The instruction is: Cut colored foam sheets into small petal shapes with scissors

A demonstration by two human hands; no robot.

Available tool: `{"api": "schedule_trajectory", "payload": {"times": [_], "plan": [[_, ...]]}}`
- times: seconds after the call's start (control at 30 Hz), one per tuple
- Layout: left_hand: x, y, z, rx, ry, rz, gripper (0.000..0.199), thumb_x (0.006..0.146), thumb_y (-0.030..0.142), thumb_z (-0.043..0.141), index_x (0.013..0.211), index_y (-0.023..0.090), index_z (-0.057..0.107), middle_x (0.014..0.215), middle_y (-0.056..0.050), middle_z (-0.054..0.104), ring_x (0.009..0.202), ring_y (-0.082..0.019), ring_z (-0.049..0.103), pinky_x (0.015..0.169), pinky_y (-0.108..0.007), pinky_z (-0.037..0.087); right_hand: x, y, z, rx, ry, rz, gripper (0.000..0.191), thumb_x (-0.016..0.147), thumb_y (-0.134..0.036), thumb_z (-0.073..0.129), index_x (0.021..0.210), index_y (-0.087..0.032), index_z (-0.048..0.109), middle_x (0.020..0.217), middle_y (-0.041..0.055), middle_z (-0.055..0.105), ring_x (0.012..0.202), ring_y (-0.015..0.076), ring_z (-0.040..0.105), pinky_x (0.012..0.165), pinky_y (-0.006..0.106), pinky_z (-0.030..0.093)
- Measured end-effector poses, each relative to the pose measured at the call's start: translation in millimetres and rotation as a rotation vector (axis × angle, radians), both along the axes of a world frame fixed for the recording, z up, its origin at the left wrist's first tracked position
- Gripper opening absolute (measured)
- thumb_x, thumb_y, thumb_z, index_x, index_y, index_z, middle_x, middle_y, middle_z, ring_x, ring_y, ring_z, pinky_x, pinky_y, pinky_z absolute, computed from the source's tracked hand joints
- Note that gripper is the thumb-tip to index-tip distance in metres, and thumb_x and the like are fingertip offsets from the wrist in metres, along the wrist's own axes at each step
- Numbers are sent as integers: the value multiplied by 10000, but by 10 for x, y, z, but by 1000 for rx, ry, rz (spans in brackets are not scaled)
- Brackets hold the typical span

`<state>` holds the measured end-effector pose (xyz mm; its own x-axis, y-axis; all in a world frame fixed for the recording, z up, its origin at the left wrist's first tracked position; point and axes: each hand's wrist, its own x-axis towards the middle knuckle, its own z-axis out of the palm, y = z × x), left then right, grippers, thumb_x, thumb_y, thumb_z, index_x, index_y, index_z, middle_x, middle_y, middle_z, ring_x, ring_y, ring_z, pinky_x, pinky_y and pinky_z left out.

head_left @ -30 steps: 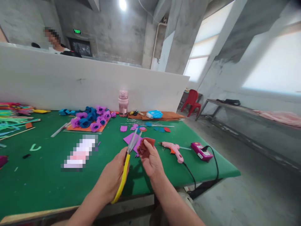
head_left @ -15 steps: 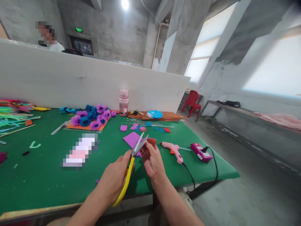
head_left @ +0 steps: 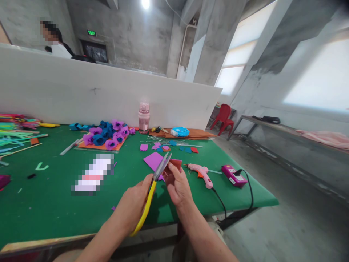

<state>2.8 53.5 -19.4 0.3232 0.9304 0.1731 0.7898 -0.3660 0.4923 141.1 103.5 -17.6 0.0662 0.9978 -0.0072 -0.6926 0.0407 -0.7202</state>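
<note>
My left hand [head_left: 136,200] is closed around yellow-handled scissors [head_left: 145,211], their blades pointing up and away, nearly together. In my right hand [head_left: 177,183] a reddish-brown piece of paper [head_left: 176,164] is pinched between thumb and fingers, close beside the blades. Part of that paper is hidden by the fingers. Behind the blades a purple paper square [head_left: 152,161] lies on the green table [head_left: 95,214]. Small cut petals, among them a purple one [head_left: 144,147] and a red one [head_left: 194,149], are scattered farther back.
A pink glue gun [head_left: 200,173] lies right of my hands, its cord near a magenta power box [head_left: 233,176]. Purple and blue paper flowers [head_left: 105,135] sit at back left. A pink bottle [head_left: 144,118] stands against the white partition [head_left: 109,94]. Beyond it is a person [head_left: 58,49].
The scissor blades have come closer together beside the brown paper. Both hands stay in nearly the same place. The person behind the partition has shifted posture.
</note>
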Motion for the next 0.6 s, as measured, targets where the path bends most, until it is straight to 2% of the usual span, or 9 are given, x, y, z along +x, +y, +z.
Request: {"api": "schedule_trajectory", "payload": {"times": [0.13, 0.3, 0.47, 0.6], "plan": [[-14, -13, 35, -22, -17, -21, 275, 888, 179, 336, 1152, 211, 405, 766, -32, 628, 598, -186, 600, 557, -257, 360, 30, 6, 12, 7, 9, 35, 140, 624, -241, 737, 753, -252, 682, 864, 2, 707, 839, 198, 636, 819, 346, 499], [-30, -51, 97, -62, -58, -37, 213, 859, 170, 336, 1048, 206, 428, 574, 44, 505, 449, -136, 454, 468, -226, 283, 65, 18, 2, 15, 32, 79, 184, 604, -226, 768, 771, -216, 692, 838, -3, 717, 789, 156, 642, 815, 306, 504], [-48, -63, 78, -91, -204, -68, 99, 865, 218, 381, 943, 224, 441, 510, 86, 415, 390, -89, 355, 415, -193, 232, 80, 40, -19, 17, 16, 81, 202, 592, -226, 787, 760, -201, 677, 816, 1, 721, 774, 143, 649, 786, 285, 507], [-46, -65, 64, -142, -353, -58, 107, 865, 308, 436, 925, 226, 471, 484, 92, 412, 361, -79, 353, 368, -171, 234, 110, 66, -19, 21, 14, 99, 197, 589, -210, 792, 741, -189, 670, 774, 2, 717, 731, 139, 643, 769, 292, 506]]}}
